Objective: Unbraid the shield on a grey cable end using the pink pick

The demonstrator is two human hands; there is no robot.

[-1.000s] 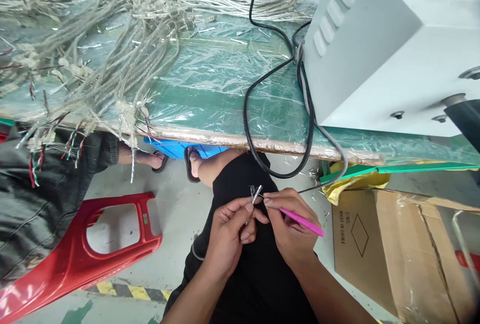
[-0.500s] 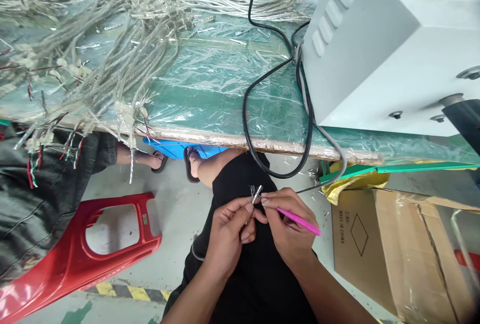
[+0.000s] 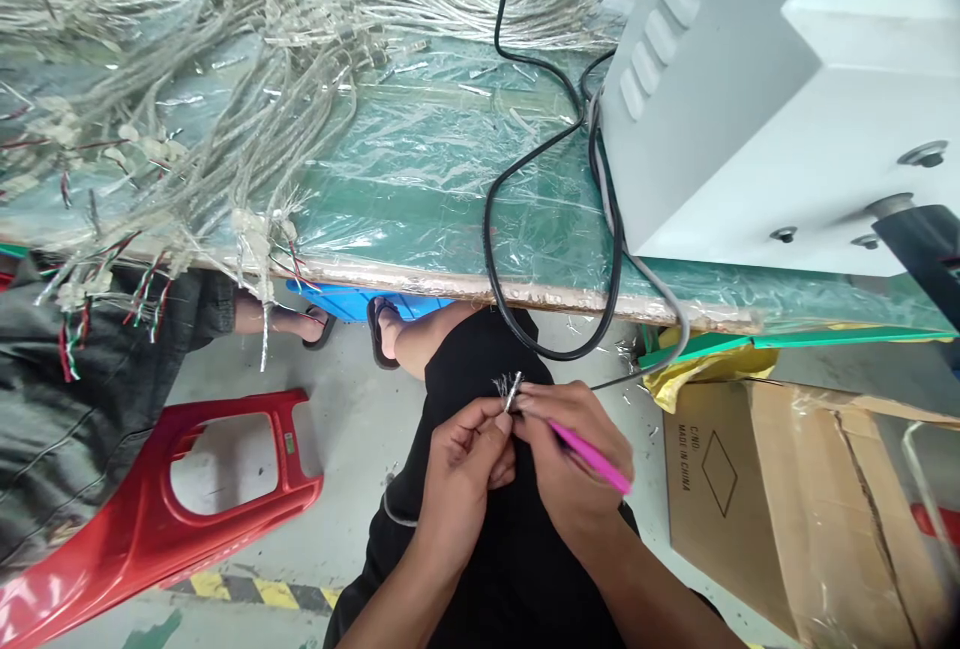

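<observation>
Over my lap, my left hand (image 3: pixel 469 454) pinches a cable end (image 3: pixel 512 393) between thumb and forefinger. Its silvery foil core points up, and frayed shield strands spread out to the left of it. My right hand (image 3: pixel 577 449) is closed around a tool with a pink handle (image 3: pixel 592 459), its fingertips right beside the cable end. The handle slants down to the right; the tool's working tip is too small and hidden to make out. The rest of the held cable is covered by my fingers.
Bundles of clear-jacketed cables (image 3: pixel 247 109) lie on the plastic-covered green table (image 3: pixel 420 199). A black cord (image 3: pixel 491 229) loops over its edge beside a white machine (image 3: pixel 712 149). A red stool (image 3: pixel 247 519) and another person's leg (image 3: pixel 97 409) are at left, a cardboard box (image 3: pixel 720 489) at right.
The pink-handled tool has tilted a little more steeply, and my right hand has shifted slightly left. More loose strands stand out beside the foil core. My left hand keeps its pinch.
</observation>
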